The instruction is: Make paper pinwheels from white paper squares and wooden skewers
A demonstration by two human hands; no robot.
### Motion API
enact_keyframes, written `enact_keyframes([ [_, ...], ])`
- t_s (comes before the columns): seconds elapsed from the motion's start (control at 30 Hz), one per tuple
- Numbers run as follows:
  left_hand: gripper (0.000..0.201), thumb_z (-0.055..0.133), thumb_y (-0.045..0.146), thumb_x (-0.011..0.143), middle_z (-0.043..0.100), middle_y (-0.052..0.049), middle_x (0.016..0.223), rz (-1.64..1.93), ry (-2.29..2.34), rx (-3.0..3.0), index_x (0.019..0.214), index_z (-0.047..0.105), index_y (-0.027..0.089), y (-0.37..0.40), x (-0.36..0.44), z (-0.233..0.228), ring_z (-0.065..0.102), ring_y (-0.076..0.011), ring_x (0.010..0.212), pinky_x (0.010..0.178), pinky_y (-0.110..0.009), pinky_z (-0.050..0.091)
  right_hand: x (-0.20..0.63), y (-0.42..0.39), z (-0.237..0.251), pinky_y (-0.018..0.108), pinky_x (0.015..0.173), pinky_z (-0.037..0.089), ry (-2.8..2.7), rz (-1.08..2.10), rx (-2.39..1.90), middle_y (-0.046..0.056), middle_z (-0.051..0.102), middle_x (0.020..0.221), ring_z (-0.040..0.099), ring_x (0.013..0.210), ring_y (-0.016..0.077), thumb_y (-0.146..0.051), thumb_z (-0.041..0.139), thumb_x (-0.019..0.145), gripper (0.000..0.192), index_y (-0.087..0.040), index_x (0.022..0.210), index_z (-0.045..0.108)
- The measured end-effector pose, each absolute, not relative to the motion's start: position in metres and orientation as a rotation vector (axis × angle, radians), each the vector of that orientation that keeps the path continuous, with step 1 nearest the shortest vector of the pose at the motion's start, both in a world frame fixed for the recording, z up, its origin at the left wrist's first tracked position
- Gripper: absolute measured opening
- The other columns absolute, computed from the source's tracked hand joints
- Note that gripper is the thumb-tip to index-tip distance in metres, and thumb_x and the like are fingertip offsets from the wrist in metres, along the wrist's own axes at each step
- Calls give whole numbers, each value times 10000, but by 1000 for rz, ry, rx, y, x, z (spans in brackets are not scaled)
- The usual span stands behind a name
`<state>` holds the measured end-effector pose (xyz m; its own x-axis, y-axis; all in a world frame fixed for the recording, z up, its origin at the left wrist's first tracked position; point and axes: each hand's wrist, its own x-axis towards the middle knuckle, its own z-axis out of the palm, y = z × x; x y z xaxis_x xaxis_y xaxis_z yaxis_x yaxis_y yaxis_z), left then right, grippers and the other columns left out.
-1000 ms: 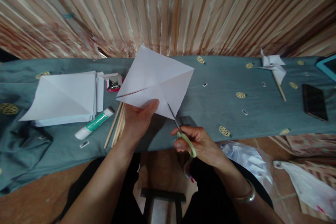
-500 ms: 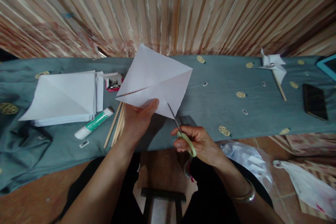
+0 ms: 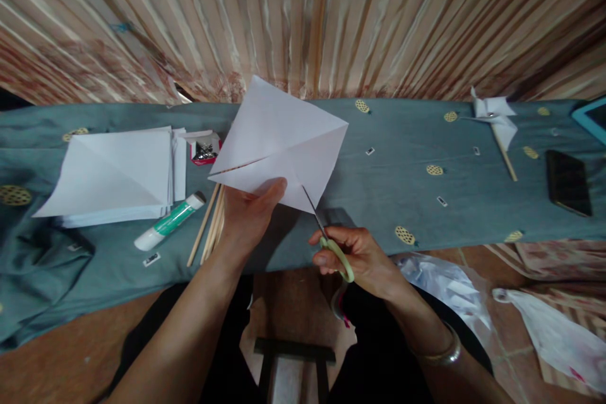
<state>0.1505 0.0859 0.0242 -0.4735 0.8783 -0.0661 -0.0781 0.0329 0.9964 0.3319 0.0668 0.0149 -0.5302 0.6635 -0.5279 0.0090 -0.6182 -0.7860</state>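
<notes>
My left hand (image 3: 249, 214) holds up a white square paper (image 3: 279, 139) creased along its diagonals, thumb on its lower edge. The paper has a cut running in from its left corner. My right hand (image 3: 357, 259) grips scissors (image 3: 331, 243) with pale green handles. Their blades point up and left, and the tip sits in the paper's lower corner, along the crease.
On the teal cloth-covered bench (image 3: 402, 196) lie a stack of white paper (image 3: 118, 173), a glue stick (image 3: 170, 222), wooden sticks (image 3: 213, 224), a small box of pins (image 3: 204, 148), a finished paper pinwheel (image 3: 495, 123) and a black phone (image 3: 567, 183). Plastic bags (image 3: 473, 297) lie on the floor at right.
The paper has lifted slightly upward. My hands and the scissors have barely moved.
</notes>
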Motion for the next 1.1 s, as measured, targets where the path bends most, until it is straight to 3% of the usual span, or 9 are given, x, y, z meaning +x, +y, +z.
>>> enact_keyframes([
  [0.47, 197, 757, 283, 644, 734, -7, 801, 1498, 1499, 866, 809, 663, 232, 83, 153, 20, 667, -219, 747, 705, -337, 553, 333, 68, 16, 166, 483, 462, -1058, 2189, -1198, -88, 580, 554, 567, 485, 51, -413, 902, 552, 431, -165, 811, 663],
  [0.73, 377, 766, 291, 635, 745, -29, 891, 1492, 1487, 859, 991, 665, 221, 82, 157, 21, 688, -249, 866, 791, -349, 553, 334, 68, 16, 177, 487, 448, -1044, 2161, -1215, -77, 586, 569, 557, 500, 57, -408, 909, 544, 426, -170, 809, 675],
  [1.1, 268, 775, 284, 620, 739, -27, 824, 1450, 1412, 799, 860, 677, 217, 80, 158, 18, 673, -214, 784, 727, -322, 550, 336, 66, 14, 179, 504, 424, -1209, 2078, -1170, -66, 573, 597, 513, 528, 54, -459, 850, 644, 400, -154, 840, 679],
])
